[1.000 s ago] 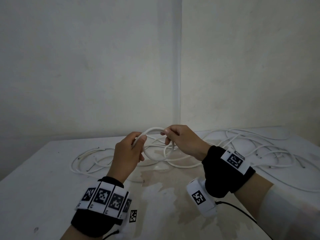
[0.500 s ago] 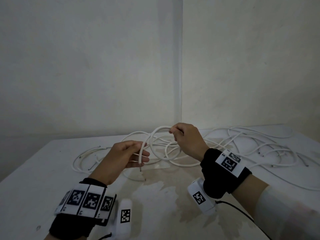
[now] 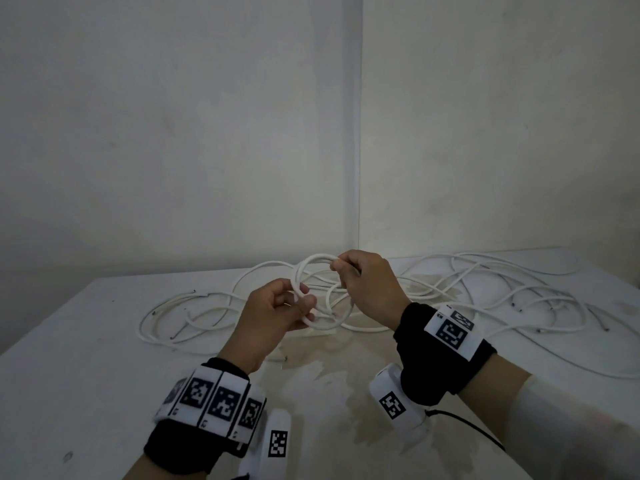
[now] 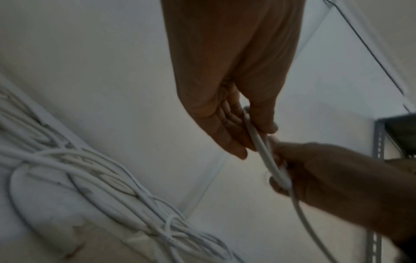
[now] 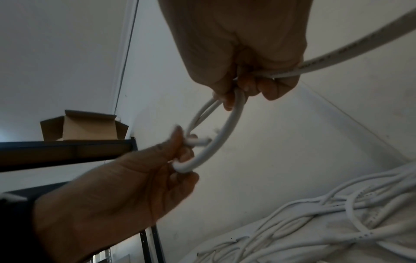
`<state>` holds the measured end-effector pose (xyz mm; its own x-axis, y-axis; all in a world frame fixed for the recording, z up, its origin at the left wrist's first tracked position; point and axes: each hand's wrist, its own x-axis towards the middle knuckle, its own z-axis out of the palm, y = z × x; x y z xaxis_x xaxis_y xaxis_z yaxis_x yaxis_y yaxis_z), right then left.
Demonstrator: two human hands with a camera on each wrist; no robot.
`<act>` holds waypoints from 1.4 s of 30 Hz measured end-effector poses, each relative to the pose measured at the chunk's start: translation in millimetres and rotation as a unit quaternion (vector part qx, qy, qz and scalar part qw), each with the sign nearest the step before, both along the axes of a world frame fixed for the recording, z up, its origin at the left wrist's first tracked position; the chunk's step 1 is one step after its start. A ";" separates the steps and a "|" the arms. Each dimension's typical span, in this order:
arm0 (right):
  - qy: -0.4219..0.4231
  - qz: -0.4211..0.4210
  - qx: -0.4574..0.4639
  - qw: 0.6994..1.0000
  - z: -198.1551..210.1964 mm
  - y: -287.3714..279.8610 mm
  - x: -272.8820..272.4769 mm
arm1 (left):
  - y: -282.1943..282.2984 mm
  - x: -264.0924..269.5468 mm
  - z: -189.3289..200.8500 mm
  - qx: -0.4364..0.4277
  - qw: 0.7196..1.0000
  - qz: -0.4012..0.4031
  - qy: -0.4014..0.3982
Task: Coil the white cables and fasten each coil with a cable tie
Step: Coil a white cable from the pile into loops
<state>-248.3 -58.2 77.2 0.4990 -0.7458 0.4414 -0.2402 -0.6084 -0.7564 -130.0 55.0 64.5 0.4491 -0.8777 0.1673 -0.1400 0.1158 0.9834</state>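
Both hands are holding a small coil [image 3: 313,292] of white cable above the table [image 3: 86,341]. Left hand [image 3: 273,315] is pinching the coil's lower loop between thumb and fingers [image 5: 180,140]. Right hand [image 3: 367,289] is gripping the top of the coil, fingers curled around it. Loose cables [image 3: 485,292] are lying tangled on the table behind the hands.

In our left wrist view, our left hand [image 4: 227,106] reaches down from the top, thumb and fingers [image 4: 231,144] pinching a white cable [image 4: 265,154]. Just below and to the right of it, our right hand [image 4: 333,179] grips the same cable, which trails on down past that hand. Well off to the left of both hands, a tangle of loose cables [image 4: 94,186] lies on the table [image 4: 45,222]. Behind the right hand stands a metal shelf post [image 4: 380,140].
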 end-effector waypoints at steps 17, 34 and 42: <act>-0.028 0.060 0.116 0.991 6.8 -9.5 -10.2 | -8.9 -2.3 5.3 -0.014 0.999 0.028 0.010; 0.010 0.116 0.119 0.986 -1.0 -10.9 -24.4 | -19.4 7.4 9.3 -0.063 0.995 0.075 -0.036; 0.201 -0.043 -0.081 0.975 -17.5 -45.7 -71.9 | -10.1 41.9 17.7 -0.092 0.989 0.106 0.044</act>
